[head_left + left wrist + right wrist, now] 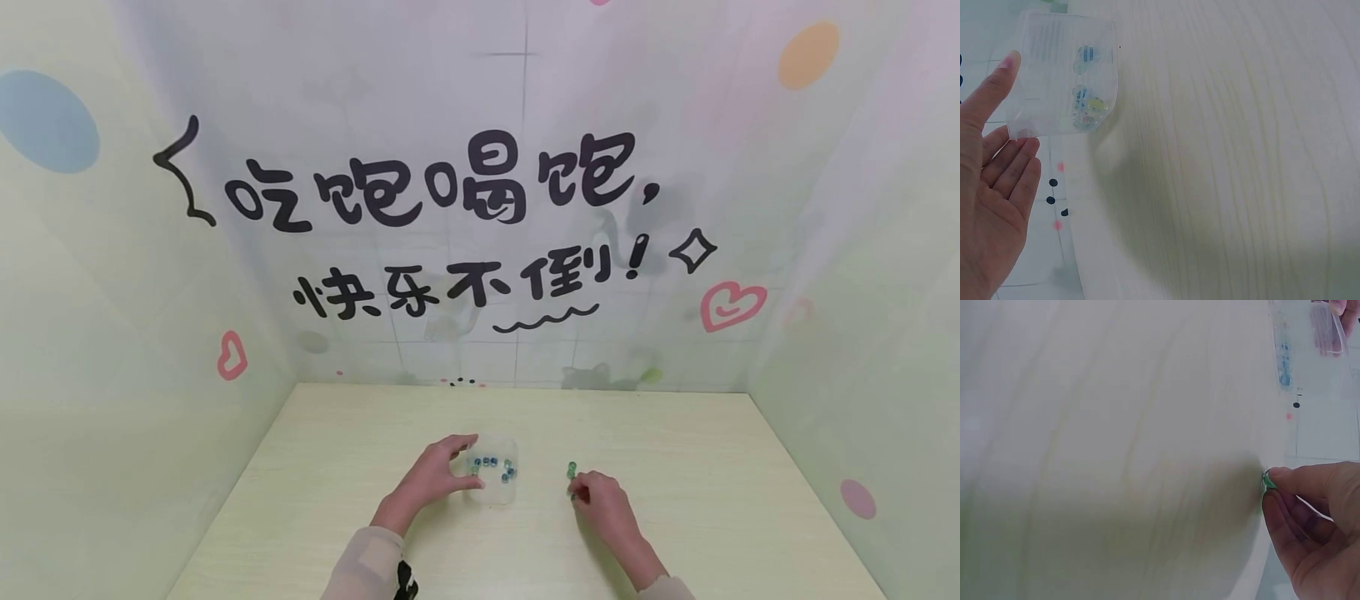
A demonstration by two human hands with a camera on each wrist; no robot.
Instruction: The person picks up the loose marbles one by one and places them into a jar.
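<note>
A clear plastic box (492, 493) stands on the table with several blue and green glass marbles (490, 461) inside. Around its left side curves my left hand (435, 472), thumb on the near edge and fingers on the far one, holding it. The left wrist view shows the marbles (1088, 106) through the box wall (1047, 75). To the right of the box, my right hand (603, 504) pinches a green marble (1269, 480) between thumb and index finger, low over the tabletop. More green marbles (572, 469) lie just beyond those fingertips.
The light wood-grain table (360, 425) ends at a printed backdrop (480, 350) with black lettering. Printed side walls (135, 417) enclose the table at left and right. A beige sleeve (365, 562) covers the left forearm.
</note>
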